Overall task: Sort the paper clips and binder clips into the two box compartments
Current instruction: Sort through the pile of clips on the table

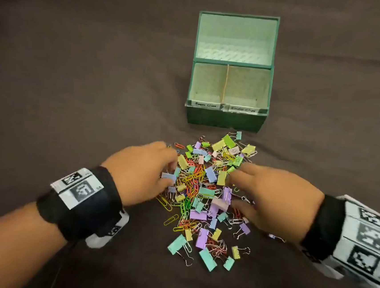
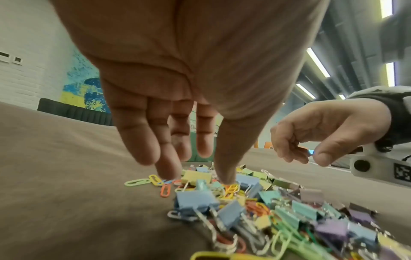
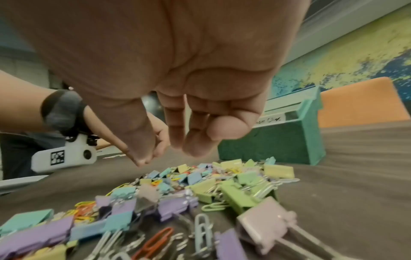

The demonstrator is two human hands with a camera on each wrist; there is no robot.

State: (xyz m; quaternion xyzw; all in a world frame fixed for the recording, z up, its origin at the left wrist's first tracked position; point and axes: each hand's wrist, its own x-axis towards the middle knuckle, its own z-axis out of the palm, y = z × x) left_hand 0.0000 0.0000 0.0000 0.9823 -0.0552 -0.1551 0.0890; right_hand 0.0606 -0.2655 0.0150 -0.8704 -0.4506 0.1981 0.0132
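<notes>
Both hands are hovering over the clips: left hand with fingers spread, holding nothing; right hand seemingly pinching something tiny. Clips are light and tangling; binder clips lift best by their bodies. The box is sitting beyond the fingertips.

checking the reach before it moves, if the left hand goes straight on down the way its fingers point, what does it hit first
Most likely the pile of clips itself. The left hand has straight fingers aimed down at the pile's left edge, nearest the loose coloured paper clips and a yellow binder clip. Which one comes first is unclear.
</notes>
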